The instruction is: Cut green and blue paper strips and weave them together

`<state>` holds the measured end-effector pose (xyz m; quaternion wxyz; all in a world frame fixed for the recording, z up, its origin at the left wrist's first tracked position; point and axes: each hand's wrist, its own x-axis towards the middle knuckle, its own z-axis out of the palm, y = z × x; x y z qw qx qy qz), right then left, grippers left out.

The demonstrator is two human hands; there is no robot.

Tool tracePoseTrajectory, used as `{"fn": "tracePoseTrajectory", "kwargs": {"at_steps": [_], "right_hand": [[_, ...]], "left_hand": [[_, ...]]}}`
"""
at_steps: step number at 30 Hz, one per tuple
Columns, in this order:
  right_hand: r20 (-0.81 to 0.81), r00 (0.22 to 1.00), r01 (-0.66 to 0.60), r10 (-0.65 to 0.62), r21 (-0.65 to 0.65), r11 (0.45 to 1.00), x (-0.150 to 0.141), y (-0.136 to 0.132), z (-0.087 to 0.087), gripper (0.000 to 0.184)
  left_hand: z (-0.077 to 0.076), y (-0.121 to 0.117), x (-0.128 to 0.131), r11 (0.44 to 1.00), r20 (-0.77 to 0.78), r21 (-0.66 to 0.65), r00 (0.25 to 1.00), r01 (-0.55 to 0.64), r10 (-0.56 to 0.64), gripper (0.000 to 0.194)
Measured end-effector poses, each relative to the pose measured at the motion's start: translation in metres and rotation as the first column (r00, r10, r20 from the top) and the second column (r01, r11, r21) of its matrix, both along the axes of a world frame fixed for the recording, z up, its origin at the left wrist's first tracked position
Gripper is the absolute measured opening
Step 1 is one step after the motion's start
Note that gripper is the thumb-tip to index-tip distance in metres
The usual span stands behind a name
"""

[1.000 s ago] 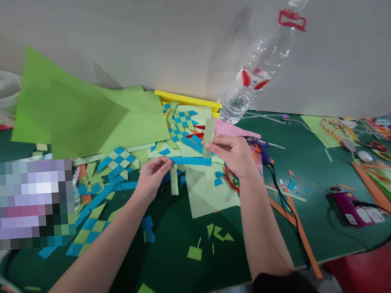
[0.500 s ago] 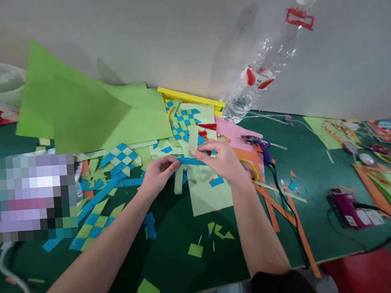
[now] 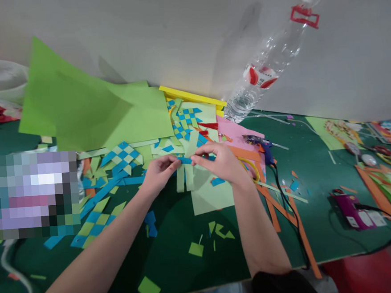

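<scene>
My left hand (image 3: 160, 172) pinches a blue paper strip (image 3: 185, 160) near one end. The fingers of my right hand (image 3: 218, 162) are closed on the same strip, a short way to the right. Pale green paper strips (image 3: 181, 179) cross the blue one between my hands, their lower ends hanging side by side. Below and behind them lies a pale green sheet (image 3: 209, 201) with a small blue piece (image 3: 217, 181) on it. Left of my hands is a woven blue-and-green paper fish shape (image 3: 124, 157), and a second woven piece (image 3: 95, 224) sits nearer me.
Large green sheets (image 3: 109, 112) lean on the wall. A clear water bottle (image 3: 264, 70) stands at the back. To the right are yellow-handled scissors (image 3: 251, 167), a blue glue gun (image 3: 267, 151), orange strips (image 3: 280, 208) and a purple corded box (image 3: 352, 211). Paper scraps (image 3: 196, 249) dot the green table.
My right hand has shifted slightly left, closer to my left hand. A pale green strip now hangs below the blue strip beside the other one. My left hand has hardly moved.
</scene>
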<state>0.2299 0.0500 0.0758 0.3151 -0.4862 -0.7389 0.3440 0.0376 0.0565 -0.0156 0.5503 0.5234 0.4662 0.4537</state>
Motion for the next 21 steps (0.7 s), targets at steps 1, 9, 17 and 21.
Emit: {"fn": "tracePoseTrajectory", "kwargs": {"at_steps": [1,9,17,21], "right_hand": [[0.023,1.0,-0.01,0.01,0.008,1.0,0.0,0.0,0.0,0.014],[0.022,0.998,-0.057,0.056,0.028,0.998,0.008,0.0,-0.003,0.033],[-0.596,0.696,0.221,-0.401,-0.353,0.909,0.003,0.023,-0.036,0.029],[-0.65,0.626,0.09,-0.431,-0.488,0.868,-0.016,0.021,-0.049,0.053]], "left_hand": [[0.0,0.0,0.0,1.0,0.008,0.002,1.0,-0.003,0.003,0.028],[0.002,-0.001,0.001,1.0,0.059,-0.002,0.998,-0.01,0.01,0.026],[-0.001,0.0,-0.001,0.984,0.183,-0.007,0.967,-0.18,0.178,0.025],[-0.004,0.002,-0.004,0.947,0.201,-0.003,0.928,-0.321,0.315,0.022]]}}
